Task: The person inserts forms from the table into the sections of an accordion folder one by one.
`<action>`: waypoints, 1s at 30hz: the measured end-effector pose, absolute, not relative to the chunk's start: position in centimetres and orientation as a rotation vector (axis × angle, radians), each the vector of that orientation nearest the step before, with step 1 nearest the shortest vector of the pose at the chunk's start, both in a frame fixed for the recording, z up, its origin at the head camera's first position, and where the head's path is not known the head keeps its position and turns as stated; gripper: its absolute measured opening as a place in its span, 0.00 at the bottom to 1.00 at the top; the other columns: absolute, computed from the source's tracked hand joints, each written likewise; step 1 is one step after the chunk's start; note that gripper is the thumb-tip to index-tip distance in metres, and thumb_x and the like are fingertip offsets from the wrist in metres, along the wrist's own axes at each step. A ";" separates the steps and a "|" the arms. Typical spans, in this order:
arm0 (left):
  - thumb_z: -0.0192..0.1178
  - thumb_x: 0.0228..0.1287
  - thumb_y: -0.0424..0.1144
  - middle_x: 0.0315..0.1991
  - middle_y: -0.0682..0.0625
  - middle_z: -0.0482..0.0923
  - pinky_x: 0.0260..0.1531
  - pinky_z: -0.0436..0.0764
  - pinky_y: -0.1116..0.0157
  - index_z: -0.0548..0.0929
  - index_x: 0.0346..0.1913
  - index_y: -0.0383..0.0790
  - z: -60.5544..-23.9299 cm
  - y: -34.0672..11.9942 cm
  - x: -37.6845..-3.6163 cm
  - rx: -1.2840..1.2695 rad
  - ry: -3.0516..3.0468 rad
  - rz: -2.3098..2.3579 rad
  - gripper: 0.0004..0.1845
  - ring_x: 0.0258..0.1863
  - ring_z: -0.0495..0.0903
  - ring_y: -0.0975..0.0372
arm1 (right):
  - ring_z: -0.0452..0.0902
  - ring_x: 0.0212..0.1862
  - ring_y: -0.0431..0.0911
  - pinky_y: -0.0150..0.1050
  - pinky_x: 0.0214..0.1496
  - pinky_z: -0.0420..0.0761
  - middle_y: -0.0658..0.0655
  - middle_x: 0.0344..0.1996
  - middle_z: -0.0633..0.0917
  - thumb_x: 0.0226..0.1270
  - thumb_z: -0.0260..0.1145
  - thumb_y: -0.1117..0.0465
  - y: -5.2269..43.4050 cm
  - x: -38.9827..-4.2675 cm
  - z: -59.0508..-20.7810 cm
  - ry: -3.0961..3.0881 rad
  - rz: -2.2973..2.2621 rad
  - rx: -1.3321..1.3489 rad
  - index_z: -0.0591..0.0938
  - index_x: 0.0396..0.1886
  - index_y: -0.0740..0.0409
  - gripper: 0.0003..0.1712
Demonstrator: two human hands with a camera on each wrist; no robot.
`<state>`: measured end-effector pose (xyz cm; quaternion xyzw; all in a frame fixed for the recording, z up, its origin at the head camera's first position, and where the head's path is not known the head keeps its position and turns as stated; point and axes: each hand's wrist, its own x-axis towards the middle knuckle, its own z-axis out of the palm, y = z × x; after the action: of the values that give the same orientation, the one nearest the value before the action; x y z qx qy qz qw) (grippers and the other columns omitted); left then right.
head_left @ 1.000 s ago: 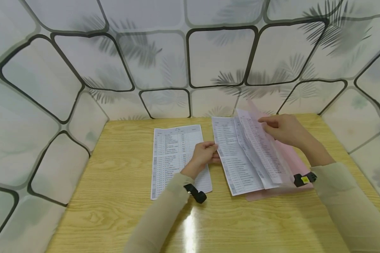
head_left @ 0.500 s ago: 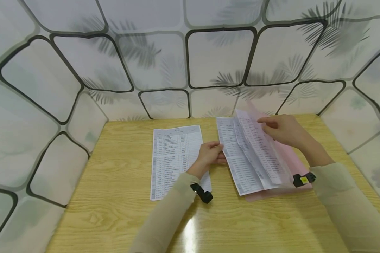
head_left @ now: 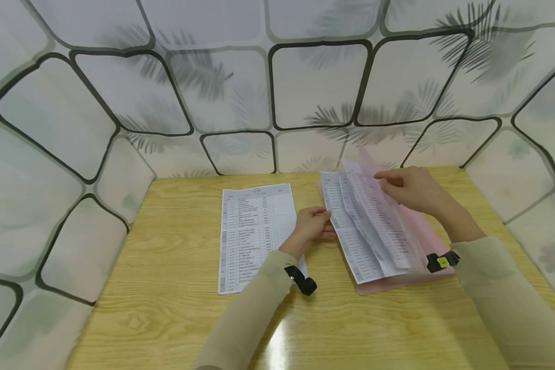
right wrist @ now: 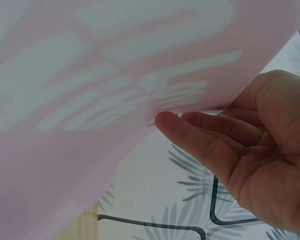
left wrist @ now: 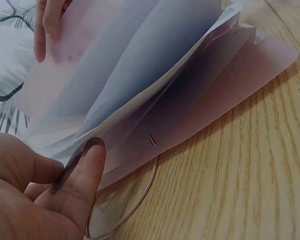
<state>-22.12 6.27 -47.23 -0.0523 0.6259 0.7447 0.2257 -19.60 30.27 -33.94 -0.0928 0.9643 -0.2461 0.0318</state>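
Pink folder (head_left: 423, 234) on table (head_left: 166, 288), right of centre, printed sheets (head_left: 365, 226) fanned inside. Left hand (head_left: 312, 226) pinching left edge of sheets. Right hand (head_left: 409, 187) fingers clamped on folder's raised far cover. Loose sheet (head_left: 252, 231) flat at left.

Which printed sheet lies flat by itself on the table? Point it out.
The single sheet left of the left hand; the other sheets stand fanned in the pink folder held by the right hand.
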 end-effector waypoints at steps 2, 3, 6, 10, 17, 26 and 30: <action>0.58 0.79 0.32 0.47 0.28 0.88 0.39 0.93 0.55 0.78 0.67 0.25 -47.3 6.4 -22.2 -0.147 1.724 2.052 0.20 0.30 0.91 0.53 | 0.76 0.23 0.44 0.35 0.22 0.71 0.61 0.33 0.90 0.78 0.58 0.58 30.3 -19.6 -33.9 2.972 -0.756 -0.289 0.81 0.68 0.62 0.24; 0.58 0.78 0.31 0.47 0.28 0.88 0.39 0.93 0.55 0.78 0.67 0.25 -47.4 6.5 -22.2 -0.145 1.722 2.053 0.20 0.30 0.91 0.53 | 0.76 0.23 0.44 0.35 0.22 0.71 0.60 0.32 0.90 0.78 0.58 0.58 30.3 -19.6 -33.9 2.973 -0.755 -0.290 0.81 0.68 0.62 0.24; 0.58 0.78 0.31 0.46 0.28 0.88 0.38 0.93 0.54 0.78 0.66 0.25 -47.5 6.7 -22.2 -0.151 1.710 2.062 0.19 0.27 0.90 0.54 | 0.77 0.23 0.44 0.35 0.22 0.72 0.62 0.33 0.90 0.78 0.58 0.58 30.2 -19.6 -33.9 2.969 -0.759 -0.287 0.81 0.69 0.62 0.24; 0.58 0.77 0.30 0.45 0.27 0.88 0.36 0.93 0.55 0.79 0.65 0.25 -47.6 7.2 -22.1 -0.149 1.702 2.067 0.18 0.24 0.88 0.57 | 0.78 0.24 0.44 0.35 0.23 0.74 0.67 0.40 0.91 0.79 0.58 0.58 30.1 -19.4 -33.8 2.956 -0.767 -0.269 0.80 0.70 0.62 0.25; 0.57 0.77 0.30 0.46 0.28 0.88 0.32 0.93 0.59 0.80 0.64 0.25 -47.6 7.8 -22.2 -0.138 1.695 2.059 0.18 0.27 0.90 0.54 | 0.80 0.25 0.45 0.36 0.24 0.76 0.73 0.52 0.88 0.79 0.58 0.58 29.9 -19.4 -33.7 2.953 -0.766 -0.250 0.80 0.70 0.62 0.25; 0.57 0.78 0.30 0.48 0.30 0.88 0.30 0.92 0.60 0.78 0.66 0.26 -47.6 8.2 -22.4 -0.152 1.665 2.052 0.19 0.24 0.89 0.57 | 0.78 0.24 0.44 0.35 0.23 0.74 0.69 0.42 0.91 0.79 0.58 0.59 30.0 -19.5 -33.6 2.971 -0.754 -0.268 0.81 0.70 0.62 0.25; 0.57 0.77 0.29 0.43 0.31 0.89 0.30 0.92 0.60 0.80 0.65 0.26 -47.5 8.5 -22.5 -0.148 1.657 2.061 0.18 0.22 0.87 0.58 | 0.77 0.23 0.44 0.35 0.22 0.73 0.63 0.32 0.90 0.79 0.58 0.58 29.9 -19.6 -33.5 2.969 -0.749 -0.265 0.81 0.70 0.62 0.25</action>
<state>-22.46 8.46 -47.55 -0.0540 0.6067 0.7546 0.2442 -19.55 29.94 -33.52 -0.0860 0.9654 -0.2437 0.0338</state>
